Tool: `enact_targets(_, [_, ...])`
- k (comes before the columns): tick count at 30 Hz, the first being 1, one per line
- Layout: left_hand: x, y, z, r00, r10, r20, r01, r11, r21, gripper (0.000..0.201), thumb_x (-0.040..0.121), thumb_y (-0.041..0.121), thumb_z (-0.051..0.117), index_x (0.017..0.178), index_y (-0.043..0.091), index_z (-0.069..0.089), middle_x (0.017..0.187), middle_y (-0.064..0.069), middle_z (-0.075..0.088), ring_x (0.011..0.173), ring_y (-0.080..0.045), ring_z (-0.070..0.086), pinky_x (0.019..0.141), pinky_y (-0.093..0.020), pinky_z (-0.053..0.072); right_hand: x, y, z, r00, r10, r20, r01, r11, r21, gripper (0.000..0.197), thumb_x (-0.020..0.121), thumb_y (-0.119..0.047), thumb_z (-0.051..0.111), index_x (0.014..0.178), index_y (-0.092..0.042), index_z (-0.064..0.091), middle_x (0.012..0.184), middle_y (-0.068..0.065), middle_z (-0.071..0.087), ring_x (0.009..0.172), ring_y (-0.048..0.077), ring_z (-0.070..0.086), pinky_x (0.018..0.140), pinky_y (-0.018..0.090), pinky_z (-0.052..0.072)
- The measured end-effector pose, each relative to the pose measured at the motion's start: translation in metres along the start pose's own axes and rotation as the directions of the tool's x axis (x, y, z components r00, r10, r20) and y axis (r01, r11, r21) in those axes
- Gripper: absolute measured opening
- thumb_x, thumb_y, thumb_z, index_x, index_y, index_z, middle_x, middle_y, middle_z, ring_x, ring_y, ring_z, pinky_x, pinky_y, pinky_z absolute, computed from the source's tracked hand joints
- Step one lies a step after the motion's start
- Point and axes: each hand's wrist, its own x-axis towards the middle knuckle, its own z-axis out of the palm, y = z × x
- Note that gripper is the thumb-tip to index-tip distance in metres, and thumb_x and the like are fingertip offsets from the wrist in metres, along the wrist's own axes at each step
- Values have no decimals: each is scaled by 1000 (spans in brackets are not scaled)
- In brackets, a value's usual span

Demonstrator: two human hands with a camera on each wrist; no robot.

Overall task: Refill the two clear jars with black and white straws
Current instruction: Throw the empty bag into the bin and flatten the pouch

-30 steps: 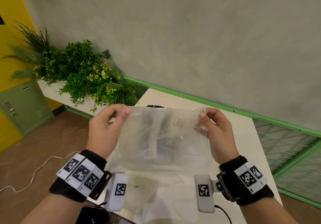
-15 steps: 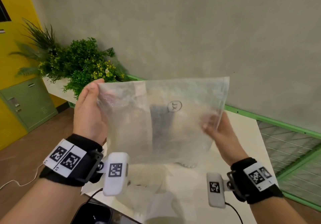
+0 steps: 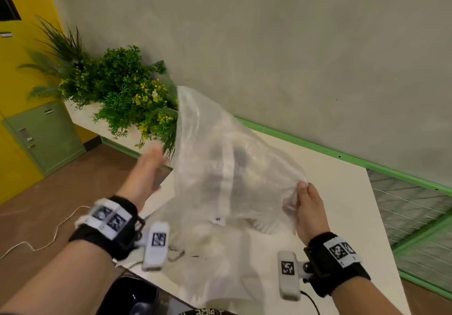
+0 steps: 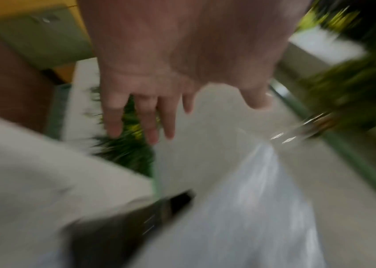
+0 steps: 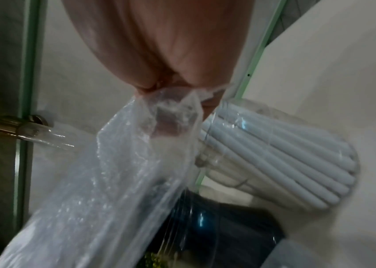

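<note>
A clear, empty plastic bag (image 3: 227,168) billows above the white table (image 3: 337,192). My right hand (image 3: 299,190) pinches its right corner, and the right wrist view shows the fingertips (image 5: 170,123) wrapped in the film (image 5: 113,181). My left hand (image 3: 156,158) is off the bag, to its left, with fingers straight and spread (image 4: 150,123), blurred by motion. A clear jar of white straws (image 5: 274,159) lies close beside the right hand, with a dark jar (image 5: 216,232) next to it. From the head view the jars show only dimly through the bag; white straw ends (image 3: 264,226) peek out below it.
Green plants (image 3: 122,94) in a white planter stand beyond the table's left corner. A green cabinet (image 3: 46,136) and a white cable (image 3: 49,236) are on the floor to the left. A grey wall with a green rail (image 3: 342,158) backs the table. A black object (image 3: 132,297) sits near me.
My left hand has let go of the bag and swung out to the left. The bag, held flat between both hands before, now hangs from my right hand alone, which has dropped lower.
</note>
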Motion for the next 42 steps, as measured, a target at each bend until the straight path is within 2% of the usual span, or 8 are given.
enact_targets(4, [-17, -57, 22, 927, -295, 233, 280, 955, 97, 69, 72, 78, 48, 119, 28, 55, 118, 8, 66, 102, -16, 65, 90, -42, 49, -2, 17, 11, 997, -4, -75, 8, 998, 54, 32, 104, -27, 38, 73, -19, 41, 55, -6, 38, 43, 9, 40, 42, 20, 35])
enact_targets(9, [-11, -61, 36, 979, -198, -42, 196, 979, -56, 26, 95, 36, 50, 91, 12, 57, 87, -8, 59, 71, -19, 57, 65, -32, 50, -3, 26, 7, 992, -102, -80, 93, 990, -106, 31, 104, -26, 36, 75, -18, 43, 56, -4, 40, 39, 9, 33, 37, 17, 27])
enact_targets(12, [2, -72, 32, 954, -260, -151, 262, 965, -6, 38, 90, 46, 54, 114, 16, 49, 113, -9, 53, 96, -23, 55, 74, -40, 53, -4, 27, 0, 992, -92, -84, 84, 991, -103, 30, 105, -25, 35, 78, -16, 45, 59, -2, 39, 37, 7, 29, 35, 14, 24])
enact_targets(19, [12, -102, 42, 896, -407, 177, 420, 907, -41, 83, 82, 54, 60, 147, 35, 13, 150, 3, 31, 130, -31, 42, 84, -45, 54, -12, 24, 0, 996, 27, -80, -28, 1000, -11, 30, 105, -24, 35, 79, -16, 47, 50, -7, 35, 36, 6, 29, 33, 15, 24])
enact_targets(25, [22, -112, 46, 960, -259, 101, 275, 938, -212, 12, 88, 20, 63, 85, 10, 56, 80, -4, 54, 65, -11, 56, 58, -22, 53, -10, 20, -13, 996, -37, -87, 26, 991, -128, 29, 104, -27, 36, 83, -13, 49, 48, -4, 36, 36, 8, 30, 34, 16, 24])
enact_targets(32, [28, -112, 24, 995, -100, 28, 98, 994, 49, 30, 82, 24, 71, 62, 12, 51, 48, 2, 35, 41, -11, 32, 41, -17, 33, -3, 23, -35, 967, -248, -54, 175, 805, -566, 21, 101, -24, 43, 86, -16, 56, 61, 4, 42, 52, 17, 38, 47, 29, 37])
enact_targets(36, [28, -106, 14, 978, -102, 182, 13, 901, 435, 52, 69, 56, 74, 80, 9, 56, 71, -1, 51, 68, -17, 48, 64, -28, 39, 1, 19, -42, 987, -161, 29, 150, 817, -557, 23, 98, -21, 50, 119, -19, 42, 91, 11, 61, 73, 22, 61, 66, 24, 51])
enact_targets(42, [39, -47, 39, 991, 59, 120, -97, 936, 339, 61, 92, 33, 56, 144, 34, 23, 123, 1, 49, 115, -19, 51, 103, -40, 37, 16, -15, -38, 966, -99, 237, 203, 859, -470, 68, 92, -8, 59, 143, -37, 25, 108, 2, 51, 74, 24, 64, 73, 29, 55])
